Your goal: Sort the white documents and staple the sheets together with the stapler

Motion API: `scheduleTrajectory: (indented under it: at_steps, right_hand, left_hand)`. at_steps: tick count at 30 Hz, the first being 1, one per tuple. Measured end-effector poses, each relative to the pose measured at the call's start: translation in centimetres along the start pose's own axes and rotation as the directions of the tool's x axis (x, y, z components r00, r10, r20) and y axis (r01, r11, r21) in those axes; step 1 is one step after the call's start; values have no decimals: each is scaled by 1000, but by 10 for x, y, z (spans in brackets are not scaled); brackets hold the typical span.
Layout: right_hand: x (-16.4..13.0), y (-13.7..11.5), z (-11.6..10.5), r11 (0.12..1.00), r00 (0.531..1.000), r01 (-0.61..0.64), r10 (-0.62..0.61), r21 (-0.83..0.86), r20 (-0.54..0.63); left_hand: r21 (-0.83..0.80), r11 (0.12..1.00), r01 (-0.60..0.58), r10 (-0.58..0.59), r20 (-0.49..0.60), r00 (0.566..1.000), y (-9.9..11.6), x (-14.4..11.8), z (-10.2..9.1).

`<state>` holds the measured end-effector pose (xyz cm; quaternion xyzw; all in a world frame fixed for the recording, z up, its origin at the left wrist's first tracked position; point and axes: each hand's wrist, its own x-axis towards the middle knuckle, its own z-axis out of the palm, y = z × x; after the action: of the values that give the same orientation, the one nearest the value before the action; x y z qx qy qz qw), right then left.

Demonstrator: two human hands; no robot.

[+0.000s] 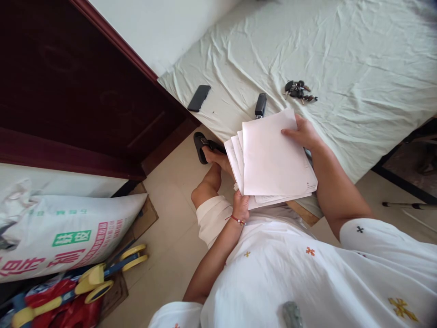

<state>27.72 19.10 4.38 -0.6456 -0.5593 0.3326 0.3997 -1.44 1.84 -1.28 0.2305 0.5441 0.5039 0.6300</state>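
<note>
Looking down, we see first the bed sheet (358,59), pale green and creased, covering the top right of the view. Left of it stands a dark red wooden panel (68,82), and below that lies a large white sack (64,232) with green and red print, resting above a red, blue and yellow toy (85,282) on the tiled floor (167,214).

Next in size is the stack of white papers (273,157), held over our lap at the near edge of the bed, the sheets fanned a little at the left side. Our left hand (241,207) is closed around the stack's lower left corner, with a red bracelet (236,220) on the wrist. Our right hand (302,133) grips the upper right edge, thumb pressed on the top sheet and the fingers hidden behind it.

On the sheet lie a black phone (199,98) near the corner, a black stapler (261,105) just beyond the papers, and a bunch of keys (299,91) to its right. A black sandal (202,146) is on our foot below.
</note>
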Motion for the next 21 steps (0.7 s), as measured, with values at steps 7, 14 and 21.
scheduleTrajectory:
  at_steps: [7, 14, 21]
  right_hand:
    - [-3, 4, 0, 928, 981, -147, 92, 342, 171]
    - [1, 4, 0, 943, 986, -164, 154, 289, 57]
    - [-1, 2, -2, 807, 979, -165, 206, 567, -8]
  left_hand:
    - [-24, 1000, 15, -15, 3, 1000, 6, -3, 6]
    - [-98, 994, 50, -59, -93, 994, 12, -2, 6]
    - [-82, 996, 44, -54, -118, 992, 12, -2, 9]
